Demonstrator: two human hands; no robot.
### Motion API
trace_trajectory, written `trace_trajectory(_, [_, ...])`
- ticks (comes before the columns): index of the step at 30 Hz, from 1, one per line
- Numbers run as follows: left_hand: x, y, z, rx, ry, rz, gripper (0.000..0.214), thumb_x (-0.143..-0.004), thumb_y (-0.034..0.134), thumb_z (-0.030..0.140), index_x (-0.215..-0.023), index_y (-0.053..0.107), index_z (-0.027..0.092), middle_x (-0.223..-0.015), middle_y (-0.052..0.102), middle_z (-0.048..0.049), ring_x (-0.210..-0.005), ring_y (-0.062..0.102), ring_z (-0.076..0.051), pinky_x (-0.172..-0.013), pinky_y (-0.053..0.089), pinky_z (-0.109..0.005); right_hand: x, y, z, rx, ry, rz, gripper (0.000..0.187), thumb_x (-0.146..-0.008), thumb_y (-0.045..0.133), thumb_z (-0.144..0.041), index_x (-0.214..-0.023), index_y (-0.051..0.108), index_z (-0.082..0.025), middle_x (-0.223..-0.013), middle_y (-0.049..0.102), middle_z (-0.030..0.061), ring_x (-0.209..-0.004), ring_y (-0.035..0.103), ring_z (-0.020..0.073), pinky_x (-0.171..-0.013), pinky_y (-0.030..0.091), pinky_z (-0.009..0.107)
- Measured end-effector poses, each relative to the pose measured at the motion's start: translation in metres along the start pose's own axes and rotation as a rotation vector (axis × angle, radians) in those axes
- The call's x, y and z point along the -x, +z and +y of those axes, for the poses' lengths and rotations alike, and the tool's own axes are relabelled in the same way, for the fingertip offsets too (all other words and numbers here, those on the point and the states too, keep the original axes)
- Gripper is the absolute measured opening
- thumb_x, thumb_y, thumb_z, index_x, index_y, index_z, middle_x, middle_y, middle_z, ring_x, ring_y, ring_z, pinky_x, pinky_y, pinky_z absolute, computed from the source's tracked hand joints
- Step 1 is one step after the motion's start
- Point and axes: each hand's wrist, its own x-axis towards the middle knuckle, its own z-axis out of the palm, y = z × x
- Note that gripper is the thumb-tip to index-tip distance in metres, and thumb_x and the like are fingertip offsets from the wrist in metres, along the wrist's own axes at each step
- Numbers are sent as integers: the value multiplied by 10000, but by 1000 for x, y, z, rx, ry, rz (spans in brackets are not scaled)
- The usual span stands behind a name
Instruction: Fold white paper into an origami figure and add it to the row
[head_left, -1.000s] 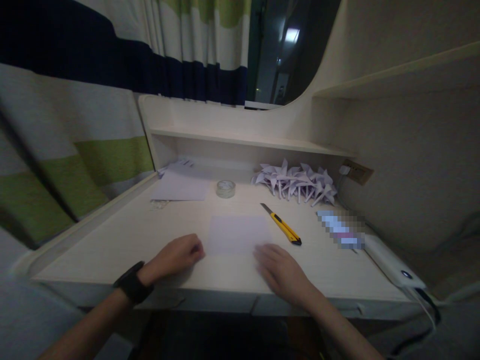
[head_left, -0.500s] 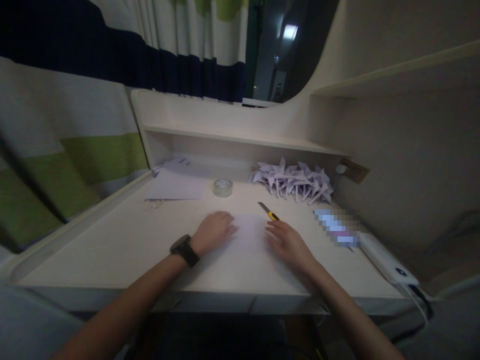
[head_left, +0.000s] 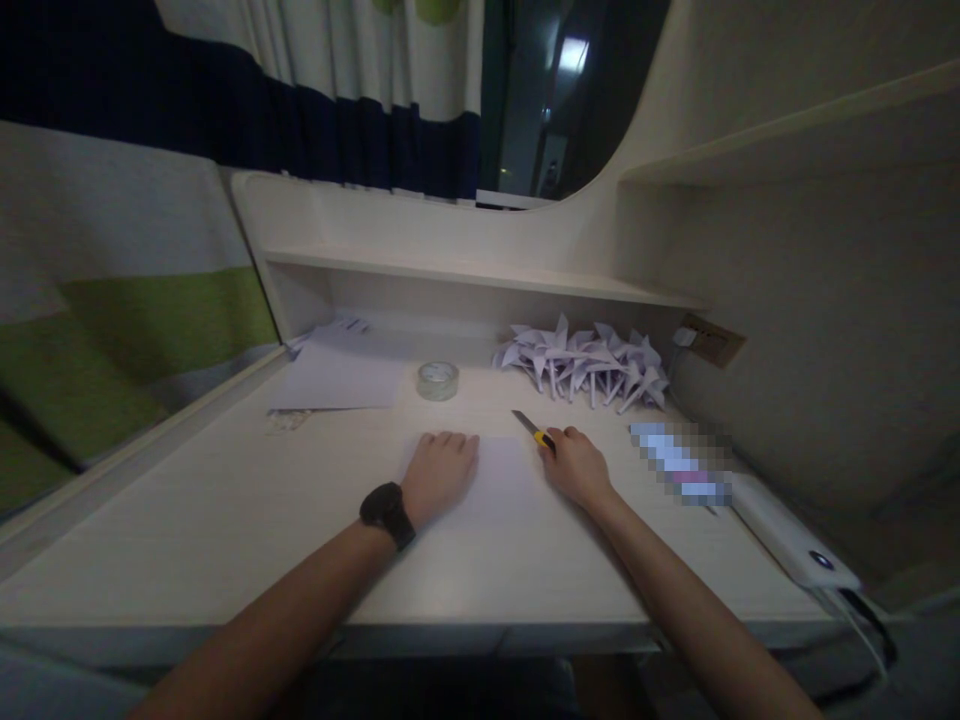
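Pressing plain white paper sheet (head_left: 501, 485), gripping yellow-and-black plastic cutter (head_left: 541, 438)

Resting L hand (head_left: 440, 470) palm-down on sheet's left part, fingers extended, grasping nothing. Curling R hand (head_left: 576, 466) round cutter handle, just right of sheet; can't tell if lifted. Prob. done: white folded-paper pinwheels (head_left: 585, 362), behind sheet to right. Not yet done, AFAICT: any cut/fold in sheet.

The right hand (head_left: 576, 467) apparently hides most of the cutter (head_left: 535, 431).
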Motion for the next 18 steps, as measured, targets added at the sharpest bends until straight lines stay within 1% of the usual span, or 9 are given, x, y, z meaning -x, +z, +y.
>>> trace_trajectory(5, [0,1,-1,-19,-34,28,343,-956,377,308,-1243,514,179,-1027,619,-127,-952,561,-283,-795,354,-429,-1,0,2,-78,43,55,310,-932,452,-303,-1180,568,-156,-1035,609,149,-909,615,267,-773,433,333])
trace_trajectory(7, [1,1,-2,-14,-28,20,342,-963,361,322,-1229,522,179,-1014,624,-126,-955,559,-283,-800,348,-430,-4,-4,5,-209,85,85,327,-938,443,-291,-1205,555,-138,-1063,610,162,-899,619,258,-778,441,335])
trace_trajectory(8, [1,1,-2,-13,-22,16,332,-966,354,321,-1205,535,179,-1001,628,-124,-956,558,-282,-803,346,-430,-6,-6,6,-323,107,80,317,-941,442,-292,-1184,568,-132,-1049,622,156,-890,620,248,-775,446,328])
trace_trajectory(9, [1,1,-2,-15,-18,13,319,-967,351,319,-1172,550,178,-988,630,-123,-952,557,-281,-804,344,-430,-8,-9,8,-471,134,56,300,-942,445,-305,-1132,594,-127,-1003,640,141,-866,620,235,-757,453,316])
trace_trajectory(11, [2,0,-1,-19,-19,13,300,-968,344,316,-1086,580,174,-964,630,-122,-936,555,-279,-800,345,-430,-10,-13,11,-835,204,-64,281,-926,479,-363,-954,637,-132,-828,654,90,-730,607,198,-647,460,285])
trace_trajectory(13, [2,0,0,-17,-21,22,295,-967,340,315,-1018,592,170,-951,627,-124,-925,551,-280,-797,348,-432,-9,-16,13,-1172,279,-223,245,-854,590,-382,-798,619,-145,-645,599,29,-548,535,148,-501,411,254])
trace_trajectory(14, [2,-1,0,-15,-21,27,291,-965,343,313,-999,594,169,-951,626,-125,-922,548,-280,-796,351,-434,-8,-17,12,-1299,300,-289,216,-802,653,-352,-752,603,-147,-587,563,4,-490,490,124,-454,377,240])
trace_trajectory(16, [2,0,0,-5,-26,34,277,-959,354,308,-985,593,171,-958,625,-126,-924,545,-282,-797,357,-438,-6,-17,10,-1448,334,-350,182,-711,727,-256,-695,580,-149,-521,509,-32,-432,427,88,-407,330,220])
trace_trajectory(18, [2,0,-1,8,-39,34,264,-955,365,304,-978,593,174,-965,626,-125,-931,543,-280,-802,365,-440,-6,-17,7,-1490,379,-324,168,-690,723,-205,-656,567,-153,-496,490,-42,-414,413,75,-386,319,205])
